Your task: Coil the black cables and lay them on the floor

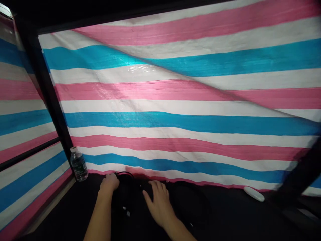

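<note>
My left hand is curled closed at the back of the dark surface, on a thin black cable that arcs away to its right. Its fingertips are partly hidden behind the hand. My right hand lies palm down to the right of that arc, fingers stretched out and thumb apart, with nothing visible in it. Between my forearms a small light-coloured plug end shows against the black. The rest of the cable blends into the dark surface.
A clear water bottle with a white cap stands in the back left corner by a black post. A striped pink, white and blue sheet hangs behind. A white rounded object lies at the right, near another dark post.
</note>
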A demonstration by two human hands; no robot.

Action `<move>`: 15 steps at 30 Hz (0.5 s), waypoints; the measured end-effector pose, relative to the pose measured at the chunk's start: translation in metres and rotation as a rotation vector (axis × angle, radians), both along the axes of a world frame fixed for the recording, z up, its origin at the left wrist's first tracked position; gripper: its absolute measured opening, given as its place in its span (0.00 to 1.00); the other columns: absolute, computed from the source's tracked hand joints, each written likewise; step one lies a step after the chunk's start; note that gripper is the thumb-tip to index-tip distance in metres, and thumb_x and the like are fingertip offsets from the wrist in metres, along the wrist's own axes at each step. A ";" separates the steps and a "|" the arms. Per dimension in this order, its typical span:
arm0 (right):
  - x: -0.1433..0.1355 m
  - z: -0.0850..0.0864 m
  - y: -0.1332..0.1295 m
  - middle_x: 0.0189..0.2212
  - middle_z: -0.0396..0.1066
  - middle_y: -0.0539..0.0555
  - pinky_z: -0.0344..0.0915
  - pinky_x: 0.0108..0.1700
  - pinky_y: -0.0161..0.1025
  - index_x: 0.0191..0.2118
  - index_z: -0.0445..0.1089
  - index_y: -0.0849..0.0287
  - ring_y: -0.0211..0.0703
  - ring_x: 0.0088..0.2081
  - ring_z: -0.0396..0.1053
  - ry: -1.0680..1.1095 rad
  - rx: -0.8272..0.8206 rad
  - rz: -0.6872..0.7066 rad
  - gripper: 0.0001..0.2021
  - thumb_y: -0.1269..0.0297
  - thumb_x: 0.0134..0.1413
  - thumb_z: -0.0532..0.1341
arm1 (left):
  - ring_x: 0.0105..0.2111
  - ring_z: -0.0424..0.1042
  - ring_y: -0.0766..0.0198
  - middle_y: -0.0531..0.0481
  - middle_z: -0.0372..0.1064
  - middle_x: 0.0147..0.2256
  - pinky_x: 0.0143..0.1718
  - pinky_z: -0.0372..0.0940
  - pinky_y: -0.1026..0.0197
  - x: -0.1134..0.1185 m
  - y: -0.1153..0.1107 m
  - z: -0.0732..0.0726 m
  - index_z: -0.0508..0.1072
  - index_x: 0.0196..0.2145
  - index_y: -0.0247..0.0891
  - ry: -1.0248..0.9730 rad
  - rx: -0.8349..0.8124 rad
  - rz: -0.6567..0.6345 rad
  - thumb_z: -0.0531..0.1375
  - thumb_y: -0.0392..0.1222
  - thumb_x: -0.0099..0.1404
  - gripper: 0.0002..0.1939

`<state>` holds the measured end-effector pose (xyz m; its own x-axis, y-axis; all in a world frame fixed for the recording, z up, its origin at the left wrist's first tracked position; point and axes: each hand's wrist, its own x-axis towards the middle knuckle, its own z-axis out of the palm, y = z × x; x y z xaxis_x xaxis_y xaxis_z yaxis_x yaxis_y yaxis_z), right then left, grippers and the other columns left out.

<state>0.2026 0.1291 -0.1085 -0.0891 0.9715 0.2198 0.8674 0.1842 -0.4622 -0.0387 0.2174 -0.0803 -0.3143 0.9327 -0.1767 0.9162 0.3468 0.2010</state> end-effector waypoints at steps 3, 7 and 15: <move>0.052 0.003 -0.010 0.55 0.68 0.68 0.60 0.57 0.56 0.56 0.71 0.64 0.63 0.56 0.65 -0.109 -0.051 -0.061 0.20 0.59 0.68 0.52 | 0.51 0.72 0.53 0.41 0.69 0.55 0.50 0.70 0.45 0.007 -0.006 0.013 0.70 0.56 0.37 0.020 -0.034 0.025 0.61 0.47 0.70 0.20; 0.101 -0.004 -0.025 0.48 0.73 0.73 0.65 0.49 0.58 0.52 0.73 0.71 0.69 0.48 0.71 -0.238 -0.183 -0.085 0.17 0.66 0.63 0.57 | 0.54 0.70 0.50 0.40 0.67 0.57 0.54 0.67 0.42 0.022 -0.016 0.039 0.70 0.56 0.36 0.045 0.009 -0.008 0.60 0.48 0.71 0.20; 0.107 -0.004 -0.037 0.47 0.75 0.68 0.67 0.49 0.48 0.53 0.73 0.68 0.59 0.48 0.74 -0.291 -0.271 0.046 0.19 0.76 0.59 0.54 | 0.57 0.68 0.42 0.31 0.68 0.56 0.54 0.63 0.47 0.076 -0.055 0.090 0.72 0.54 0.33 -0.069 0.127 -0.351 0.49 0.46 0.72 0.21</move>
